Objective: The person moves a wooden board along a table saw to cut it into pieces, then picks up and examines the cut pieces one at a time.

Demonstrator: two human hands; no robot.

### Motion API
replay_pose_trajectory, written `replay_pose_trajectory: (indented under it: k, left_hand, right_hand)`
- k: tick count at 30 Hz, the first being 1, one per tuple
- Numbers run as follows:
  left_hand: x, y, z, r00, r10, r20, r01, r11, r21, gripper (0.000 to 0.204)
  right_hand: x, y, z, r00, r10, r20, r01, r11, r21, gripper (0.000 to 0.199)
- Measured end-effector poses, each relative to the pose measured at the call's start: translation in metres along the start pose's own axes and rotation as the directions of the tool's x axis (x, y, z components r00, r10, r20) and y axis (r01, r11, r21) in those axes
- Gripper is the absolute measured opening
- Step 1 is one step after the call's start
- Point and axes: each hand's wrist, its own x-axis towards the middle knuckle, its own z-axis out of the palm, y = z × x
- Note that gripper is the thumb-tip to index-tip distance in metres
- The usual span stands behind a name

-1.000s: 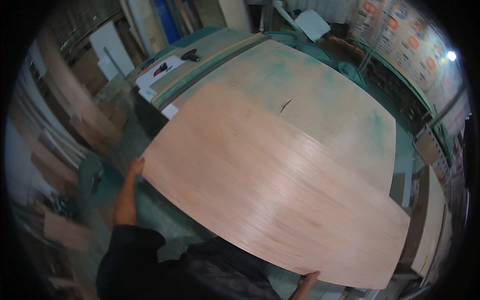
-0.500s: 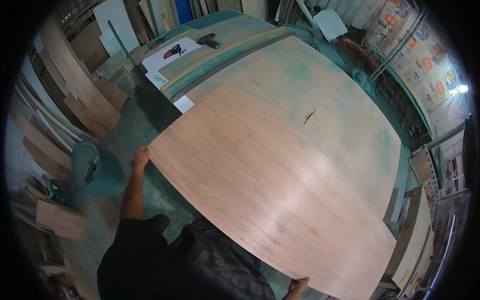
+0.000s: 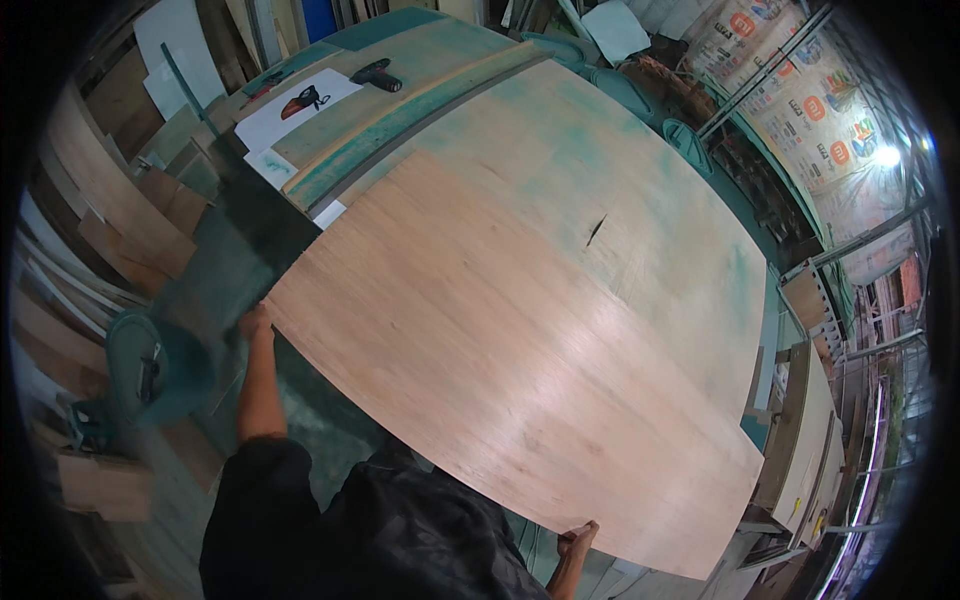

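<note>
Since the earlier frame, the plywood sheet (image 3: 510,370) is filling more of my view and my head is tipping further over it, so the far bench is sliding up toward the top edge. I am gripping the sheet's near-left corner with my left hand (image 3: 254,322), fingers curled around the edge. My right hand (image 3: 578,541) is clasping the sheet's near-right edge from below; only a few fingers are showing, so I cannot tell how tightly they are closing. Both arms are spreading wide to span the sheet.

The sheet is lying flat on a green-stained worktable (image 3: 640,170), covering its near part and leaving its far part bare, with a short dark crack (image 3: 595,231) just beyond the sheet's far edge. Judging by this, the sheet is already resting on the table but is overhanging toward me, so squaring it up looks unfinished.

Beyond the sheet, on the far bench (image 3: 400,70), a dark power tool (image 3: 377,73) is lying beside a white paper (image 3: 297,108). Left of the sheet, a green round stool (image 3: 150,365) is standing on the floor, with wood offcuts (image 3: 100,215) leaning further out. Right of the sheet, boards (image 3: 805,450) are standing on edge.
</note>
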Motion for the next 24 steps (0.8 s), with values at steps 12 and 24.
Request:
replay_pose_trajectory:
  k: [12,24]
  left_hand:
    - [-0.016,-0.032,0.018,0.961,0.158,0.228,-0.041,0.894,-0.445,0.037]
    - [-0.139,-0.032,0.049,0.986,-0.166,0.006,0.166,0.986,0.033,0.099]
  right_hand:
    - [0.001,-0.006,-0.008,0.998,-0.018,-0.057,0.014,0.997,-0.072,0.043]
    - [0.053,-0.024,-0.045,0.998,-0.052,-0.045,0.059,0.985,0.164,0.083]
